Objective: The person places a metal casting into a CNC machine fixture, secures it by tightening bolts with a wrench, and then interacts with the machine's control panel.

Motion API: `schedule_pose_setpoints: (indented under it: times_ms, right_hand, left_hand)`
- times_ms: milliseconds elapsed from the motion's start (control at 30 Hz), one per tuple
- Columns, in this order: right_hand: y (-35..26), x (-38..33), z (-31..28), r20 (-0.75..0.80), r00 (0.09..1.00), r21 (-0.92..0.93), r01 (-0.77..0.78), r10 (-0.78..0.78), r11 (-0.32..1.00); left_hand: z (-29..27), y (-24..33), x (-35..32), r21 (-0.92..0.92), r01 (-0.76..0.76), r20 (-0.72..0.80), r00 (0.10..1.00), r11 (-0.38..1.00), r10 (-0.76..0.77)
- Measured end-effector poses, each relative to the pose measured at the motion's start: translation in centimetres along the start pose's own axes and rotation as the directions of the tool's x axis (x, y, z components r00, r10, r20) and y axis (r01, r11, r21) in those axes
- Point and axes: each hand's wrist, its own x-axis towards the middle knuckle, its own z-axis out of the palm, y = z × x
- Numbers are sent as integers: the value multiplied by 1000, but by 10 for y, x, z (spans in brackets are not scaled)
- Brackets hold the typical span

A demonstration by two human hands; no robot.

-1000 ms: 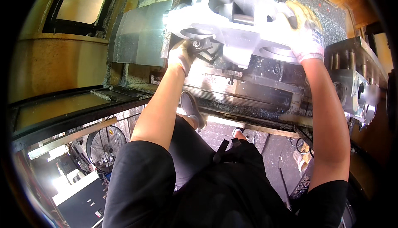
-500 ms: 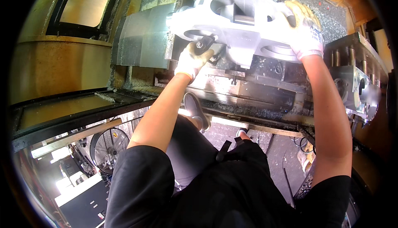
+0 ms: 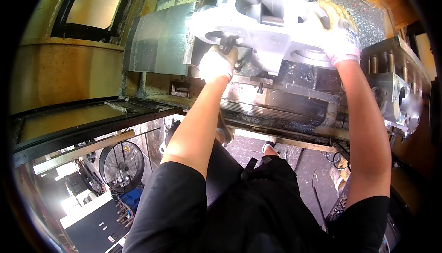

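So the left hand (image 3: 216,64) is wrapping its gloved fingers around a dark clamp (image 3: 226,47), closed up in a fist shape right at the lower left of a big metal part (image 3: 268,41). The bolt end of the clamp is poking out above the knuckles. The left forearm (image 3: 198,122) is coming up from below and leaning to the right, with the elbow bending a bit out to the side.

The right hand (image 3: 340,32), also gloved, is lying open over the right end of that part, fingers pointing up and away from the body, palm side resting against the metal. Its forearm (image 3: 366,119) is running almost straight up, tilting slightly left toward the wrist. Glare is washing out that spot, so I can't tell how hard it's pressing.

The big part itself is sitting between the two hands, above the machine bed (image 3: 281,110), with its large opening facing up. A grey plate (image 3: 159,39) is lying off to its left, and a shiny metal block (image 3: 391,101) is standing to the right, past the right forearm. Down at lower left, a round black fan (image 3: 121,166) is standing outside the machine.
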Motion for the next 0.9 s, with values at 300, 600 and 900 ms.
schedule_pose_setpoints:
  times_ms: [300, 600, 900]
  right_hand:
    - [0, 0, 0, -26, 1000, -20, -3, 3, 1000]
    - [4, -1, 1, -22, 1000, 3, 10, -10, 1000]
    - [2, 1, -1, 4, 1000, 21, 3, -3, 1000]
  left_hand:
    - [-39, 9, -6, -44, -48, 160, 986, 998, 55]
    - [-38, -46, 6, -48, -228, -49, 973, 972, 226]
    - [-54, 2, 7, 77, -259, 181, 953, 963, 242]
